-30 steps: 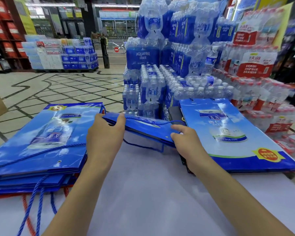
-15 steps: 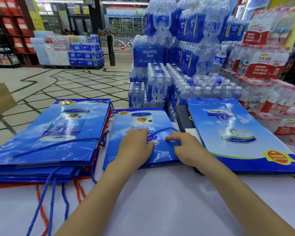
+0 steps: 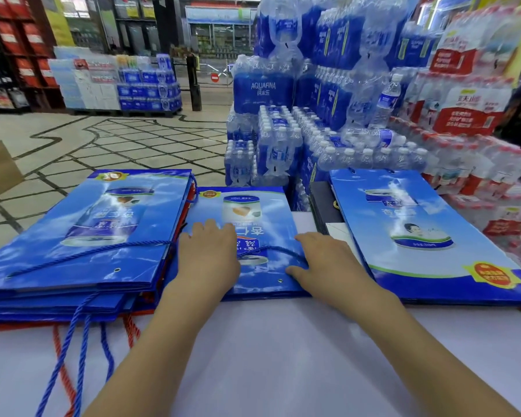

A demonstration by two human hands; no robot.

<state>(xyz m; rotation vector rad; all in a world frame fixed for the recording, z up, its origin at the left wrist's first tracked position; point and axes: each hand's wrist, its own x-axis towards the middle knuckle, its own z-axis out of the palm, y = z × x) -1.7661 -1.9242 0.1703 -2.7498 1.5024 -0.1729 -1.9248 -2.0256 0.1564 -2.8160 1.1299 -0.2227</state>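
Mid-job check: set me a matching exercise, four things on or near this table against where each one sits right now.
Things:
1. middle bag
2. stack of bags
3. lone bag
4. Aquafina packs

Places:
A. piled up beyond the table
B. flat under the left hand and right hand
C. table's left end, rope handles hanging over the near edge
D. table's right end, no hand on top of it

Pairs: 1-B, 2-C, 3-D, 4-A
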